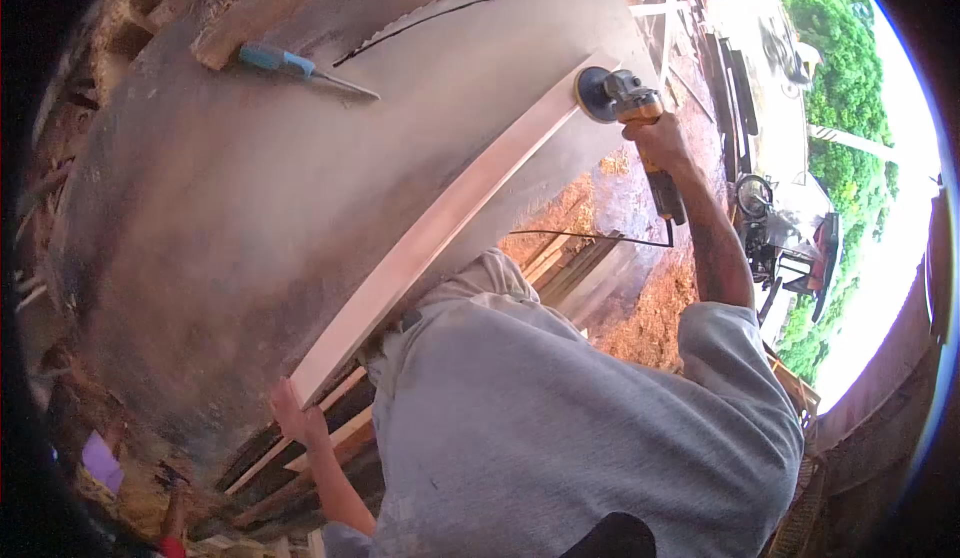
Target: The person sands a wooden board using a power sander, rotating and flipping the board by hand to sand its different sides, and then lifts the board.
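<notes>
A long, pale wooden board lies across the worktable, running from lower left to upper right. My left hand grips its near lower end, with the thumb on one side and the fingers at the edge. My right hand is wrapped around the body of a yellow and black angle grinder. The grinder's round sanding disc rests on or just above the board's far end; contact cannot be made out exactly. A black power cord trails from the tool's rear.
On the dusty worktable lies a screwdriver with a blue handle. A toothed saw blade pokes up through a slot in the tabletop. Wood shavings and planks lie below. A motorcycle stands outside, right.
</notes>
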Available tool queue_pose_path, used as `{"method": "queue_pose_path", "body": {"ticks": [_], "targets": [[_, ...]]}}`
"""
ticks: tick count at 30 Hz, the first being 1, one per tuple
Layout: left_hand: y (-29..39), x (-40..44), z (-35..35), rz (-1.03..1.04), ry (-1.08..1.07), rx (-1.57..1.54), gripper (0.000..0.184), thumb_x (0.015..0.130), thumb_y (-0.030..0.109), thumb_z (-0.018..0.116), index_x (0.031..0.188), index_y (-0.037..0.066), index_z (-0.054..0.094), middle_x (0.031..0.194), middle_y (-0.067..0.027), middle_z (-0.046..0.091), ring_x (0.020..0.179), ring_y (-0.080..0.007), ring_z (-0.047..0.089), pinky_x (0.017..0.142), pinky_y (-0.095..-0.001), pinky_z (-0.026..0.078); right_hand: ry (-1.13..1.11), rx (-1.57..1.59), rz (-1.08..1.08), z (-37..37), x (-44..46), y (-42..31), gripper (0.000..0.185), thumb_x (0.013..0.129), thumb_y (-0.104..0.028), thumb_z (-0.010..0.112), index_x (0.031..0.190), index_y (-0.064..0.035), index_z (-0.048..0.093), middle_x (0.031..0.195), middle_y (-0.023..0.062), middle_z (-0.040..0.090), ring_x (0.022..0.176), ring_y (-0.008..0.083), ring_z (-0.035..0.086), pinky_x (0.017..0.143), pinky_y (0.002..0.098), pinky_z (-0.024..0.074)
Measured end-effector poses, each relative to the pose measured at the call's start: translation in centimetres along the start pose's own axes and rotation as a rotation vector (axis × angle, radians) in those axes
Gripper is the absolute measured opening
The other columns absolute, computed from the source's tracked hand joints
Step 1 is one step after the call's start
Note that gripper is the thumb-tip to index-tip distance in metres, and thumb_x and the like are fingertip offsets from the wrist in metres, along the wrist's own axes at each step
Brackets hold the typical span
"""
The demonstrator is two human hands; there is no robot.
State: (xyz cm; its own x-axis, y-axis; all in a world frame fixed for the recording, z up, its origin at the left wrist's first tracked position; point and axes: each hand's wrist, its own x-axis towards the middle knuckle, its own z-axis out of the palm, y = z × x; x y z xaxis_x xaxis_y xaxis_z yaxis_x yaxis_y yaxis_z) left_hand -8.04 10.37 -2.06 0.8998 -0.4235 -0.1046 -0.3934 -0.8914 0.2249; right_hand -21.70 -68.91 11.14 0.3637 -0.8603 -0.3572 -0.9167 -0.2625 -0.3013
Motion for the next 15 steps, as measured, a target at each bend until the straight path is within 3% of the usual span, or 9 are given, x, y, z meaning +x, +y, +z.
{"method": "queue_pose_path", "body": {"ticks": [4, 6, 8, 10, 12, 15], "targets": [[0.6, 1.1, -0.1, 0.057, 0.074, -0.084, 0.047, 0.084, 0.0, 0.071, 0.131, 0.0, 0.066, 0.13, -0.0187, 0.069, 0.126, -0.0374, 0.063, 0.11, -0.0536, 0.046, 0.033, -0.026, 0.043, -3.4, 6.5, 1.6, 0.032, 0.071, -0.019, 0.08, 0.098, -0.0026, 0.078, 0.081, 0.0044, 0.07, 0.069, 0.0168, 0.066, 0.062, 0.0339, 0.051], [0.3, 0.9, -0.3, -0.036, -0.042, -0.06, 0.047, 0.084, -0.002, 0.068, 0.131, 0.0, 0.067, 0.129, -0.0189, 0.069, 0.128, -0.0391, 0.061, 0.111, -0.0533, 0.045, 0.056, -0.024, 0.049, -4.3, 8.2, 1.7, 0.034, 0.07, -0.023, 0.082, 0.096, -0.0016, 0.078, 0.08, 0.0054, 0.07, 0.069, 0.0182, 0.066, 0.061, 0.0344, 0.0504], [0.2, 0.6, -0.3, -0.034, -0.016, -0.114, 0.048, 0.083, -0.003, 0.066, 0.13, 0.0, 0.067, 0.129, -0.0192, 0.069, 0.128, -0.0391, 0.061, 0.111, -0.0539, 0.044, 0.047, -0.037, 0.078, -5.1, 9.1, 0.9, 0.036, 0.07, -0.024, 0.082, 0.097, -0.0014, 0.077, 0.08, 0.0061, 0.07, 0.069, 0.0183, 0.066, 0.062, 0.0346, 0.0506], [-0.6, 0.3, 0.5, -0.034, 0.006, -0.164, 0.048, 0.082, -0.004, 0.064, 0.13, 0.0, 0.067, 0.13, -0.0195, 0.069, 0.128, -0.0391, 0.06, 0.112, -0.0546, 0.043, 0.037, -0.007, 0.067, -5.3, 9.1, 0.7, 0.037, 0.072, -0.027, 0.08, 0.097, -0.001, 0.078, 0.079, 0.0079, 0.071, 0.068, 0.0187, 0.066, 0.062, 0.0352, 0.0508], [-2.1, 0.1, 1.3, 0.139, 0.083, -0.246, 0.052, 0.079, -0.005, 0.062, 0.131, 0.0, 0.068, 0.13, -0.0189, 0.069, 0.126, -0.0377, 0.063, 0.111, -0.0529, 0.044, 0.036, 0.014, 0.043, -4.9, 7.5, -0.4, 0.036, 0.072, -0.026, 0.08, 0.098, -0.0009, 0.078, 0.078, 0.0075, 0.071, 0.066, 0.0189, 0.065, 0.061, 0.0351, 0.0505], [-0.5, 0.3, 0.1, 0.064, 0.04, -0.141, 0.052, 0.077, -0.004, 0.063, 0.128, -0.001, 0.068, 0.128, -0.0186, 0.071, 0.121, -0.0368, 0.065, 0.11, -0.0504, 0.046, 0.006, 0.047, -0.014, -2.0, 5.2, -1.1, 0.035, 0.073, -0.024, 0.079, 0.099, -0.0011, 0.078, 0.077, 0.0067, 0.07, 0.064, 0.018, 0.064, 0.058, 0.0348, 0.0496]]}}
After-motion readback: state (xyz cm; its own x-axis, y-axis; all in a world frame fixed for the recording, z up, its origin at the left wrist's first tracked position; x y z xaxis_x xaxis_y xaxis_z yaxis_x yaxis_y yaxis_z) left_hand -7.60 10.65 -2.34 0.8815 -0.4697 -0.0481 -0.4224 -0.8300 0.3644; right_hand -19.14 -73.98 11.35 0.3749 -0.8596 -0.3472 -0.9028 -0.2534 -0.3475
